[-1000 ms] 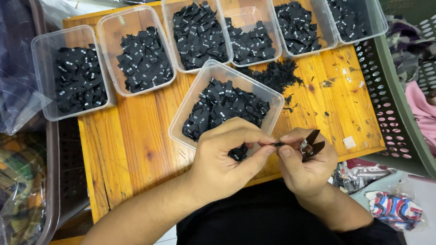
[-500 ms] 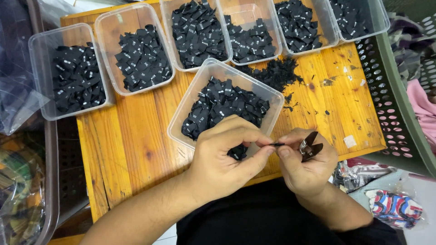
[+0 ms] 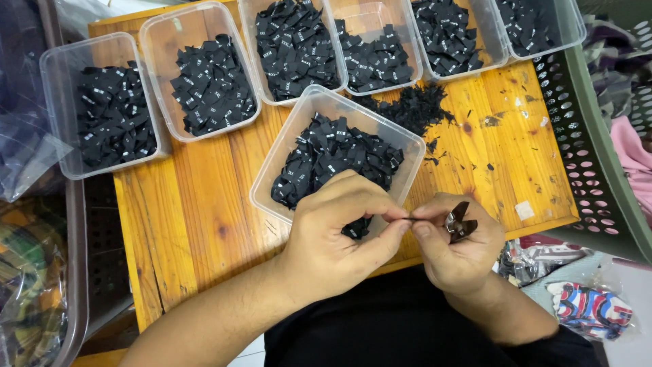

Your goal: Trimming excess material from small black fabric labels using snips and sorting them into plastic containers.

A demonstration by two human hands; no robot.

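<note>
My left hand (image 3: pixel 339 228) comes in from the lower left, forearm slanting across the wooden table (image 3: pixel 197 217), knuckles up and fingers curled, with thumb and forefinger pinched shut on a small black label (image 3: pixel 407 218). My right hand (image 3: pixel 456 248) meets it from the right, wrist bent inward, its thumb and forefinger nipping the same label at the other end, so the two hands touch at the fingertips. The right hand's other fingers are folded around small dark snips (image 3: pixel 460 223), whose tips stick up above the knuckles. The label sits at the table's near edge, just in front of the clear tub (image 3: pixel 285 163) of black labels, which my left hand partly covers.
</note>
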